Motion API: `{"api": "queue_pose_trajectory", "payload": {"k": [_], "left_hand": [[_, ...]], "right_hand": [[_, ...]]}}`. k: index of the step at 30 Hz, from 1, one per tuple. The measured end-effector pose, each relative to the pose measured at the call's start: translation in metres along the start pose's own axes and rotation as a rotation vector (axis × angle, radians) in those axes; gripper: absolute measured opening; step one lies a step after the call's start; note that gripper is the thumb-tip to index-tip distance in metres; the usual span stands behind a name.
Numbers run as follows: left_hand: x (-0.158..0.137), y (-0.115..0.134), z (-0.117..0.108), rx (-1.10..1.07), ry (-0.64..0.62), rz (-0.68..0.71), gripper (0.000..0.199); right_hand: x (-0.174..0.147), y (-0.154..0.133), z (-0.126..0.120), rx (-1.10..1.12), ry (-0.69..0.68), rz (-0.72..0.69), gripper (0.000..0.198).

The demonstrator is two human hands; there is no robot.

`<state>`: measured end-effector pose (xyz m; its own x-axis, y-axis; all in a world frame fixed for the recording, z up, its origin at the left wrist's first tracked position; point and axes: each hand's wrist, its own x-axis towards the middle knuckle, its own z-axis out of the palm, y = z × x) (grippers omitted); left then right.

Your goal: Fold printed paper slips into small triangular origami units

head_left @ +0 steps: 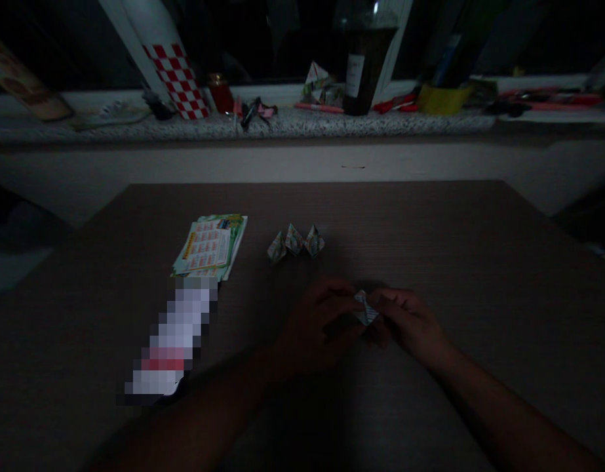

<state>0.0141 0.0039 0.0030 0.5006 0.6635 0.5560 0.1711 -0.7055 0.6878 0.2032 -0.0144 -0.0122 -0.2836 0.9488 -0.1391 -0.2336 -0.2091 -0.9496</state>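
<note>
Between my two hands is a small piece of folded printed paper (366, 311), pointed at its top. My left hand (326, 321) grips its left side with the fingers closed on it. On the right side, my right hand (405, 321) pinches the same paper between thumb and fingers. Beyond my hands, three small folded paper shapes (294, 240) stand in a row on the table. To the left lies a stack of printed paper sheets (208, 248). Dim light hides the finer folds and some of my fingertips.
A blurred-out, phone-like bright object (177, 334) lies left of my left forearm on the wooden table (420, 229). Behind, a stone window sill (282, 124) bears a red-checked bottle (179, 78), a dark bottle (364, 72), a yellow container (442, 98) and several pens.
</note>
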Motion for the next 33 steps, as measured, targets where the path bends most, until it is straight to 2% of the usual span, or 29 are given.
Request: {"api": "queue_pose_trajectory", "payload": {"k": [3,5,8,11,14,23,27,33], "left_hand": [[0.002,0.0,0.0,0.014,0.012,0.019,0.013],[0.003,0.001,-0.001,-0.002,0.033,-0.048,0.009],[0.004,0.003,-0.003,-0.057,0.044,-0.18,0.007],[0.005,0.004,-0.003,-0.1,0.024,-0.279,0.009],[0.004,0.005,-0.001,-0.148,-0.03,-0.325,0.013],[0.002,0.004,0.002,-0.212,-0.092,-0.364,0.014],[0.003,0.004,0.003,-0.234,-0.068,-0.351,0.013],[0.003,0.005,0.002,-0.341,0.032,-0.448,0.009]], "right_hand": [[0.0,-0.002,0.002,-0.105,0.034,-0.054,0.042],[-0.002,-0.005,0.004,-0.223,0.127,-0.122,0.039],[-0.004,-0.01,0.007,-0.402,0.237,-0.265,0.022],[-0.006,-0.013,0.008,-0.52,0.203,-0.387,0.007],[-0.007,-0.014,0.008,-0.583,0.133,-0.458,0.007],[-0.006,-0.015,0.01,-0.667,0.104,-0.455,0.013],[-0.006,-0.015,0.011,-0.676,0.107,-0.459,0.011],[-0.008,-0.012,0.009,-0.642,0.223,-0.419,0.008]]}}
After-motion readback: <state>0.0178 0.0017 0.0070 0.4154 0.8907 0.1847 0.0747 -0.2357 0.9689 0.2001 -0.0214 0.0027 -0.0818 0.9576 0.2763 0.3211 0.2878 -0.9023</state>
